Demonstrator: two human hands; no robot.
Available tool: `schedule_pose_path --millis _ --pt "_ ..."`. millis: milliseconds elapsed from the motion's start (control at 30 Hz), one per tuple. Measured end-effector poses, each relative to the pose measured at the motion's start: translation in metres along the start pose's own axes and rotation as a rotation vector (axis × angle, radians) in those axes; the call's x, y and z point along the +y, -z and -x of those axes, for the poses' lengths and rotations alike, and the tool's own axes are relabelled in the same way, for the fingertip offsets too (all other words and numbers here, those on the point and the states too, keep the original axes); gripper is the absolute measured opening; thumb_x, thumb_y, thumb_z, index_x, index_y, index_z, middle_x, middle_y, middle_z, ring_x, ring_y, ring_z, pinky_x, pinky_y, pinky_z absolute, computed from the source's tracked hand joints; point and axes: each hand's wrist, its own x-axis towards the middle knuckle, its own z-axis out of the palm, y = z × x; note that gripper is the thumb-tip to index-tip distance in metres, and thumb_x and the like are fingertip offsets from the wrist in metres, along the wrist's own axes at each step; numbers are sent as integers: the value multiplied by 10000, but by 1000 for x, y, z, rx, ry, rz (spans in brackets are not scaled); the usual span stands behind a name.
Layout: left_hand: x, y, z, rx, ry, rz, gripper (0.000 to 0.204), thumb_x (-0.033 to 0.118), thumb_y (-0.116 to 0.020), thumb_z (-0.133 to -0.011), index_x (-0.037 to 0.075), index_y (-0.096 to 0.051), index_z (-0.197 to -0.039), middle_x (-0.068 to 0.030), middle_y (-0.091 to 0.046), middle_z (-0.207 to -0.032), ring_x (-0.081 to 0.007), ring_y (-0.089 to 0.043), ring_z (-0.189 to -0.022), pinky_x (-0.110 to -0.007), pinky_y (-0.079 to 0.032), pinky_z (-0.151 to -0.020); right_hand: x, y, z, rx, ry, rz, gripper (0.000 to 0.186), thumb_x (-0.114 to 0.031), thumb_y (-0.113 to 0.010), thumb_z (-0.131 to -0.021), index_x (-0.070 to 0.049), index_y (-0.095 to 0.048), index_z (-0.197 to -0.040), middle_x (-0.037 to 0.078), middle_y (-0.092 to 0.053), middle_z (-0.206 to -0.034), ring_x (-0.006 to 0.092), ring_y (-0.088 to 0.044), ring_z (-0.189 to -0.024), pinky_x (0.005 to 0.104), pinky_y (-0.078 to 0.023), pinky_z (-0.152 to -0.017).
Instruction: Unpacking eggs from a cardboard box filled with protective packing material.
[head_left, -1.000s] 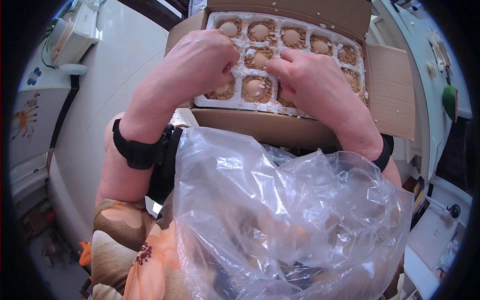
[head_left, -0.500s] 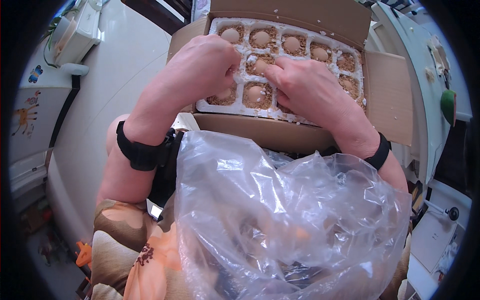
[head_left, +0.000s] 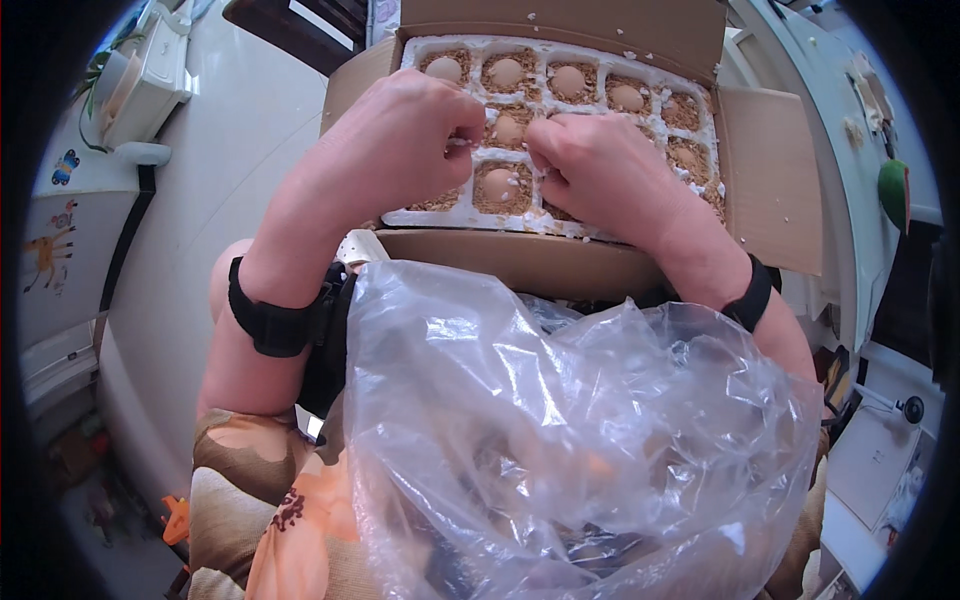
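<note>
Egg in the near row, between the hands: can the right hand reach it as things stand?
Probably yes. The egg shows uncovered but for a few white crumbs, and the right hand is close beside it. The left hand does not cover it.

I log the left hand (head_left: 420,140) now concealing the lower-left egg, previously visible; the right hand (head_left: 612,170) no longer overlaps the middle-row egg (head_left: 508,130).

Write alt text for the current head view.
A person's bare left hand and right hand are over a white foam tray holding eggs in brown shavings, inside an open cardboard box. A crumpled clear plastic bag fills the foreground.
</note>
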Motion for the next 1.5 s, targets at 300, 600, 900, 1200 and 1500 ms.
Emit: schedule_pose_path --millis 300,600,900,1200,1500 --pt "16 -17 -5 -25 -39 -62 124 95 -703 -754 23 -692 -855 -112 -653 -856 -315 -626 -889 -410 -509 -810 3 1 11 133 1 -76 187 -30 -653 -726 -53 -621 -909 93 -616 -887 324 -642 -784 423 -525 -679" --pt "13 -25 -9 18 -83 -96 108 80 -699 -708 10 -650 -774 -120 -634 -810 -329 -627 -862 -428 -508 -787 -3 -6 2 52 -4 99 130 -41 -628 -786 -69 -666 -907 108 -656 -887 312 -690 -828 414 -577 -707" --pt "9 -29 -13 66 -39 28 129 67 -665 -699 2 -664 -811 -163 -639 -772 -355 -627 -801 -438 -508 -756 5 -9 -1 96 -21 -24 137 -73 -651 -755 -75 -669 -891 113 -674 -841 322 -686 -823 426 -572 -724" --pt "14 -23 -10 17 -75 100 205 73 -684 -722 30 -700 -922 -129 -653 -839 -326 -628 -862 -412 -512 -795 -2 -11 3 199 -207 -223 101 -78 -673 -728 -48 -674 -825 148 -675 -790 344 -674 -805 434 -548 -721" --pt "27 -20 -3 -43 -256 92 253 42 -712 -705 125 -731 -944 -47 -621 -927 -261 -606 -946 -379 -491 -831 17 31 44 211 -258 -256 103 25 -640 -799 -17 -672 -887 102 -684 -879 210 -657 -708 301 -524 -637"
